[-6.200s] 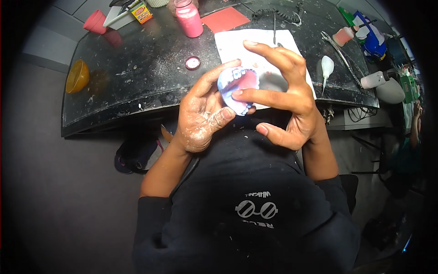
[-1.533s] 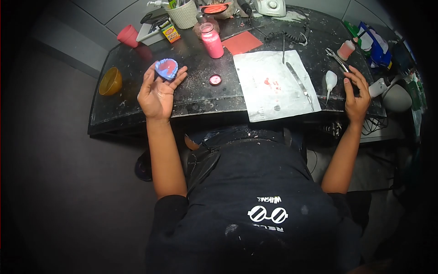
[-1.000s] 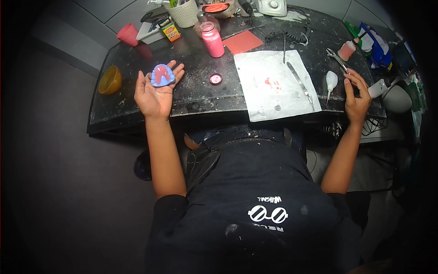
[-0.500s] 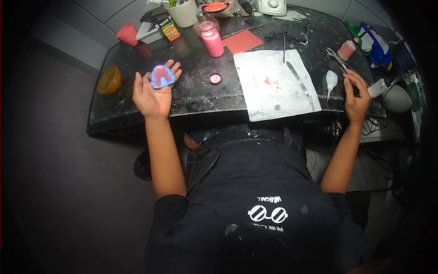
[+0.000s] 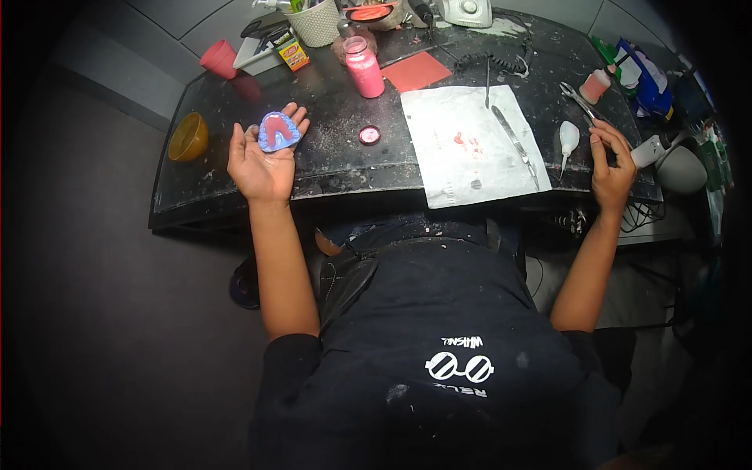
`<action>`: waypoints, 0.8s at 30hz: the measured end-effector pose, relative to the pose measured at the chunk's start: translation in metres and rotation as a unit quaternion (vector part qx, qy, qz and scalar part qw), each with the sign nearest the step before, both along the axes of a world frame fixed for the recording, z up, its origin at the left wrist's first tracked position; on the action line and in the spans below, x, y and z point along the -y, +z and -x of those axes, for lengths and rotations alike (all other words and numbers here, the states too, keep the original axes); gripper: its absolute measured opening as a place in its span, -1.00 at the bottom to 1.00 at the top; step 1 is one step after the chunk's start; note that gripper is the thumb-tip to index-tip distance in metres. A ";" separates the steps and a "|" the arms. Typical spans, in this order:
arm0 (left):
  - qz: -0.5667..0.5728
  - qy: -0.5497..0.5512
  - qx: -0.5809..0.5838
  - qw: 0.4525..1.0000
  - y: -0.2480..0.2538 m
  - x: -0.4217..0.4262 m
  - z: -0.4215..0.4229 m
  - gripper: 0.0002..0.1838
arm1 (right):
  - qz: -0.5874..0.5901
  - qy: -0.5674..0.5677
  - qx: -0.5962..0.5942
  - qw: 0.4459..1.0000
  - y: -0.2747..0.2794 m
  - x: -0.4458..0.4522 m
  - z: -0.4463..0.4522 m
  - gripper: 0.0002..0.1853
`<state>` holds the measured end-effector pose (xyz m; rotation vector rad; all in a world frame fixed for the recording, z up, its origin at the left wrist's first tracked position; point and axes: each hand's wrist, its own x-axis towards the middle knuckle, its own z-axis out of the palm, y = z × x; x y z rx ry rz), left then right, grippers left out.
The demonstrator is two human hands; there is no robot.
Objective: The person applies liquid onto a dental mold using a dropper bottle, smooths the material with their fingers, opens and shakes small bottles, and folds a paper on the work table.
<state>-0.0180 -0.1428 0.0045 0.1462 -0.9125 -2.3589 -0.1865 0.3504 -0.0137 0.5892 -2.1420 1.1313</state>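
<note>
A blue dental model (image 5: 278, 132) with a pink plate over its palate rests on the upturned palm and fingers of my left hand (image 5: 265, 168), above the left part of the black table (image 5: 352, 176). At the table's right side is my right hand (image 5: 613, 168), its thumb and fingers apart around nothing. Its fingertips are at the handle end of metal pliers (image 5: 578, 100); whether they touch I cannot tell. A white dropper bottle (image 5: 568, 139) lies left of that hand. On the white paper (image 5: 439, 164) are a metal knife (image 5: 513, 139) and red smears.
An open jar of pink powder (image 5: 366, 72) stands behind its round lid (image 5: 369, 135). A yellow bowl (image 5: 189, 138) and a pink cup (image 5: 220, 59) are at the left. Behind are a red sheet (image 5: 416, 72), a small box (image 5: 292, 52) and a woven basket (image 5: 317, 25).
Earlier both hands were together at the model in front of my chest. Now they are far apart, with the model on my left palm, turned from its tilt to face up. Lately almost nothing has moved.
</note>
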 end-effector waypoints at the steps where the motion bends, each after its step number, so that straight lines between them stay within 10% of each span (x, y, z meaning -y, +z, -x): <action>1: -0.012 0.015 0.003 1.000 0.001 -0.001 0.000 -0.45 | -0.002 0.002 -0.002 1.000 0.000 0.000 0.000 -0.87; 24: 0.046 0.229 0.024 0.972 -0.018 0.010 0.006 -0.70 | -0.055 0.057 -0.019 0.997 0.014 0.001 -0.011 -0.68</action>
